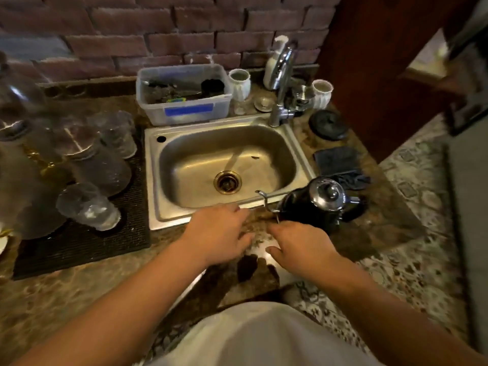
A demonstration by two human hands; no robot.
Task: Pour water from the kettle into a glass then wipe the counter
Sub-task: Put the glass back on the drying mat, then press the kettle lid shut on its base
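A black gooseneck kettle (317, 204) with a chrome lid stands on the brown stone counter (79, 286) at the sink's front right corner, its thin spout pointing left over the sink rim. Several clear glasses stand upside down on a black mat at the left, the nearest glass (87, 207) close to the sink. A dark folded cloth (338, 161) lies on the counter behind the kettle. My left hand (220, 233) hovers open over the counter in front of the sink. My right hand (298, 244) is open just in front of the kettle, holding nothing.
The steel sink (158, 215) sits in the middle with a chrome faucet (282, 83) behind it. A clear plastic bin (184, 109) of utensils, white ribbed cups and a soap bottle line the brick wall. A round black lid (328, 124) lies right of the faucet.
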